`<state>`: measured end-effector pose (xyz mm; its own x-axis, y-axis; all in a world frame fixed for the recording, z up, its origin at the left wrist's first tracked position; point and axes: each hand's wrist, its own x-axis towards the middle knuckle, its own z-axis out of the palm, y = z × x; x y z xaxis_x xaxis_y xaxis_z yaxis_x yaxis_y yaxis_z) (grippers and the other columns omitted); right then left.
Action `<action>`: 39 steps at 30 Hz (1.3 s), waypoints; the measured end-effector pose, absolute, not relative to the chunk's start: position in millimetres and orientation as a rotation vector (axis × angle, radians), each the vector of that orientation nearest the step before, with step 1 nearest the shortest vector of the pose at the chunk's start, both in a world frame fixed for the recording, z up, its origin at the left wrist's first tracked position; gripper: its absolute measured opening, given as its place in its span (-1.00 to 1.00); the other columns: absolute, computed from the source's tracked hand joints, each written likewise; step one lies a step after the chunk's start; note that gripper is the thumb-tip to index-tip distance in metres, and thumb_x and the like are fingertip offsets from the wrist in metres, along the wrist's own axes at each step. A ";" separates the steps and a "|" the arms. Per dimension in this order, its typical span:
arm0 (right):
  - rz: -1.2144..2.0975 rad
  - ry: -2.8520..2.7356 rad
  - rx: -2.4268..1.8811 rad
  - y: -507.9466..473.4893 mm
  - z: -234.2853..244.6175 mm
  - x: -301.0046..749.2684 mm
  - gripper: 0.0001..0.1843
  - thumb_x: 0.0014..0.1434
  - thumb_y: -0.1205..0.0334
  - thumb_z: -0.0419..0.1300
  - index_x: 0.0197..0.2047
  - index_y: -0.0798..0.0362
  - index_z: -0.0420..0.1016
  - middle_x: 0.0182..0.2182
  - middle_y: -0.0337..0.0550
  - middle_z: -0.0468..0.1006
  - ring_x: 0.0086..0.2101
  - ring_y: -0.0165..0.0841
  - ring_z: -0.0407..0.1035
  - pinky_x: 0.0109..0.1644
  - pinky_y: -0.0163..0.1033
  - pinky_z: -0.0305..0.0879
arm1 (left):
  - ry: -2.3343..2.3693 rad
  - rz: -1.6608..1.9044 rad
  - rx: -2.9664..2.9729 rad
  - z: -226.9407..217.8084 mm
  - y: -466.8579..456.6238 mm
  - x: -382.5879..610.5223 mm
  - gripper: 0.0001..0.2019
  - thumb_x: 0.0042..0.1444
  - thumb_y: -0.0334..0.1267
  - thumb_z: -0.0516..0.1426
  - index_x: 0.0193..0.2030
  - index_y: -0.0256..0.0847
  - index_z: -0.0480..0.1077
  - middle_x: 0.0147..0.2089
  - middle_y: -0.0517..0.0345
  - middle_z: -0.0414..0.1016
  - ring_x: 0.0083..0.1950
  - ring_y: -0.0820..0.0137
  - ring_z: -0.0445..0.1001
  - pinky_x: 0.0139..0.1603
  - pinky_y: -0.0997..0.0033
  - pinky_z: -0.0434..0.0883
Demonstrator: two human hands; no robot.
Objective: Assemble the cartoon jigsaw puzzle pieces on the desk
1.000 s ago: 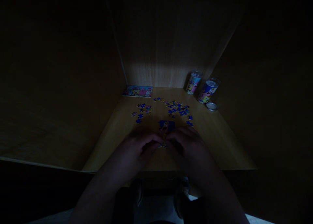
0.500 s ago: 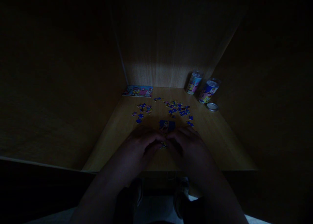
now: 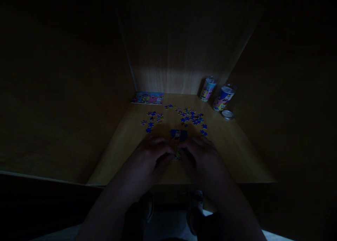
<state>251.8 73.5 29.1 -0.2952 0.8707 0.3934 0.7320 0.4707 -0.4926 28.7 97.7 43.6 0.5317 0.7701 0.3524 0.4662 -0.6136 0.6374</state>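
Note:
A joined section of jigsaw puzzle (image 3: 179, 134) lies near the front of the dim wooden desk, dark blue along its far edge with a coloured figure below. From its left side my left hand (image 3: 155, 151) pinches it, thumb and fingers curled close together. My right hand (image 3: 198, 150) grips the same section from the opposite side, fingertips almost meeting those of the left. Between the hands a yellowish part of the puzzle shows. Whether a separate loose piece sits under the fingertips is too dark to tell.
Loose puzzle pieces (image 3: 193, 117) spread beyond my right hand, and a smaller group of pieces (image 3: 155, 116) lies to the left. A picture sheet (image 3: 147, 98) rests at the back left. Two printed canisters (image 3: 223, 99) and a round lid (image 3: 228, 114) stand at right, between wooden side panels.
My fingertips have moved slightly apart, uncovering more of the puzzle's middle. The view has shifted a little; the loose pieces and canisters stay where they were.

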 end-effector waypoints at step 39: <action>-0.157 -1.849 -2.005 79.7 27.4 302.2 -0.71 0.56 0.21 0.14 0.16 -0.01 0.66 0.08 0.11 0.65 0.11 0.01 0.50 0.19 0.09 0.44 | 2.047 0.667 2.369 37.9 112.0 -9.6 -0.64 0.44 -0.32 0.08 0.20 -0.14 0.65 0.13 -0.08 0.67 0.13 0.04 0.65 0.26 0.01 0.61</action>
<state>302.2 79.7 27.4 0.1155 0.9293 0.3507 0.9752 -0.0391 -0.2177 -9.6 112.0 37.9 0.0961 0.9334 0.3457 0.9579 -0.1811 0.2226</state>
